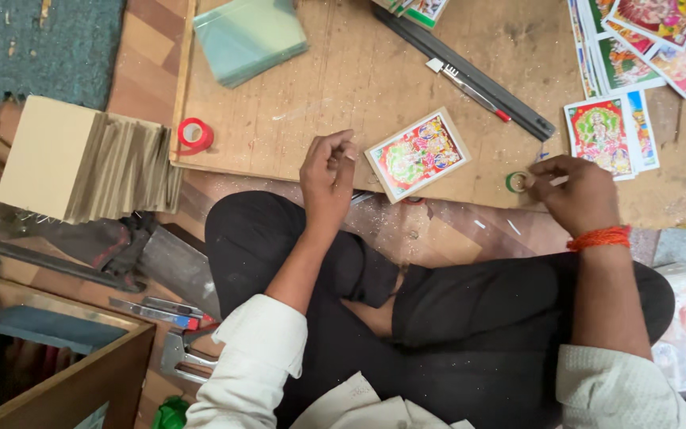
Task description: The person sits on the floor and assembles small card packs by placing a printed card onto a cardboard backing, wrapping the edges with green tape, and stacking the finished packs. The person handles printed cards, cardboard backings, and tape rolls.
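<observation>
Left hand (pixel 329 179): I see it over the near edge of the wooden board (pixel 343 87), fingers curled, thumb and forefinger pinched on sth small and pale. Too small to id.
Right hand (pixel 569 191): at the board's near edge, right side. Fingertips pinched at a small green tape roll (pixel 515 182); a pale strip shows betw. the fingers, prob. tape end, can't confirm.
Framed picture (pixel 417 154): small colourful print w/ pale border, lies flat on the board near its near edge, betw. both hands, touching neither.
Loose prints (pixel 609 135): one just beyond the right hand; more fanned at the board's far right corner (pixel 660 36).
Ruler (pixel 470 75): long dark bar, diagonal across the board's far side; cutter w/ red tip (pixel 470 87) lies against it.
Off board, left: red tape roll (pixel 194 135) at the left edge, stack of thin boards (pixel 89 167) on the floor, glass-like sheets (pixel 249 36) at the far left corner.
Risk 1: tape end may fold on itself; cause: both pinches are tiny.
Risk 2: roll may slip off the near edge into the lap; cause: sits right at the rim.
Risk 3: cutter lies w/in reach of a wrist sweep; looks loose.
</observation>
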A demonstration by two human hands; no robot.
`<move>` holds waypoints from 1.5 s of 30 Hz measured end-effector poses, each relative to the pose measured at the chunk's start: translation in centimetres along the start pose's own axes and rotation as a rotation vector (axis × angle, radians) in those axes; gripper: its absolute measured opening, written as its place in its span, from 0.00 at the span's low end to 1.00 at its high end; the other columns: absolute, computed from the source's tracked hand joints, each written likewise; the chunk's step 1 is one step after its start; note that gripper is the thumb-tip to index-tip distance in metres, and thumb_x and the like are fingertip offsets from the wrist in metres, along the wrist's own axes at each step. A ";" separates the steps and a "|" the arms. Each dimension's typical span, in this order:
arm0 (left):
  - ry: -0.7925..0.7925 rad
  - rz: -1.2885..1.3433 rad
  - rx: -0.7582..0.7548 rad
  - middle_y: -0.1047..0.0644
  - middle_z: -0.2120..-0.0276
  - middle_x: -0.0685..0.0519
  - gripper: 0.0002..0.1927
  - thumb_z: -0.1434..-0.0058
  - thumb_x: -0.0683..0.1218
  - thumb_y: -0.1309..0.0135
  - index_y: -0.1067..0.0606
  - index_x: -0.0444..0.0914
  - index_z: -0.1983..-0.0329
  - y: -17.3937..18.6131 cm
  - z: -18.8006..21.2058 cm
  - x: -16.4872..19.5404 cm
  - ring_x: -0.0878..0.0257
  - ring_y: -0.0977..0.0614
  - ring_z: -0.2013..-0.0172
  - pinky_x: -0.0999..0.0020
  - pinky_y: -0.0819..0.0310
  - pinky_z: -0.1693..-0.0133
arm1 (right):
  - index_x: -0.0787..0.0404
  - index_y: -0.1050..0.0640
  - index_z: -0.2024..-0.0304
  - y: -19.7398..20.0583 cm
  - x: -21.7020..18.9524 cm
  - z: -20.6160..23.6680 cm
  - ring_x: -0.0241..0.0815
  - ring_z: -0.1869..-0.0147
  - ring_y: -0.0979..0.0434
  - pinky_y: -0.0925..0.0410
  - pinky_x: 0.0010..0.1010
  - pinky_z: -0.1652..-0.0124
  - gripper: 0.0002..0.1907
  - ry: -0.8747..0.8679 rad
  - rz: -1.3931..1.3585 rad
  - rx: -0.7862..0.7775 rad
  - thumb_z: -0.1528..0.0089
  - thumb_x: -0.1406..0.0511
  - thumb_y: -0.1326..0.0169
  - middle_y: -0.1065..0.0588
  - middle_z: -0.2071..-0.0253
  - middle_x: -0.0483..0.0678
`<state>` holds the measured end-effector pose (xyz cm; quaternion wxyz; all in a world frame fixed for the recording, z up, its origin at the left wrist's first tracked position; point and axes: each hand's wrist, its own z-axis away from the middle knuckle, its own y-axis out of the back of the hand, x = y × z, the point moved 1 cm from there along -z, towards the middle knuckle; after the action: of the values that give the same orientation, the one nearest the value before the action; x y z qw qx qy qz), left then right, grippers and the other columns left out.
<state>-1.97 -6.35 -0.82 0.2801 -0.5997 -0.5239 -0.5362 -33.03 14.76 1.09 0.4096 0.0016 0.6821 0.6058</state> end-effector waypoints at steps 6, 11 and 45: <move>0.296 0.328 -0.083 0.25 0.66 0.59 0.07 0.31 0.40 0.43 0.22 0.34 0.51 -2.5 5.4 -0.9 0.73 0.27 0.65 0.76 0.31 0.62 | 0.69 0.18 0.59 -1.0 -2.7 -0.3 0.40 0.67 0.18 0.28 0.30 0.66 0.12 -0.155 -0.177 -0.057 0.43 0.67 0.35 0.19 0.66 0.53; 0.481 0.612 -0.384 0.22 0.59 0.59 0.20 0.40 0.41 0.38 0.24 0.35 0.44 -4.8 11.4 1.5 0.74 0.22 0.60 0.77 0.26 0.57 | 0.71 0.20 0.55 -3.8 -7.4 4.3 0.32 0.62 0.20 0.27 0.24 0.62 0.12 -0.020 -0.512 -0.037 0.41 0.72 0.40 0.20 0.64 0.51; -0.063 -0.392 -0.031 0.21 0.62 0.58 0.04 0.46 0.43 0.35 0.20 0.42 0.69 -1.3 -0.8 1.3 0.55 0.25 0.51 0.57 0.36 0.47 | 0.55 0.18 0.54 -7.2 -16.5 7.7 0.50 0.67 0.22 0.31 0.42 0.69 0.12 0.388 0.066 0.057 0.41 0.64 0.40 0.26 0.72 0.48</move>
<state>-3.56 -6.25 0.29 0.1447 -0.5068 -0.6309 -0.5694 -14.17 10.97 4.89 0.2499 -0.0811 0.7648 0.5882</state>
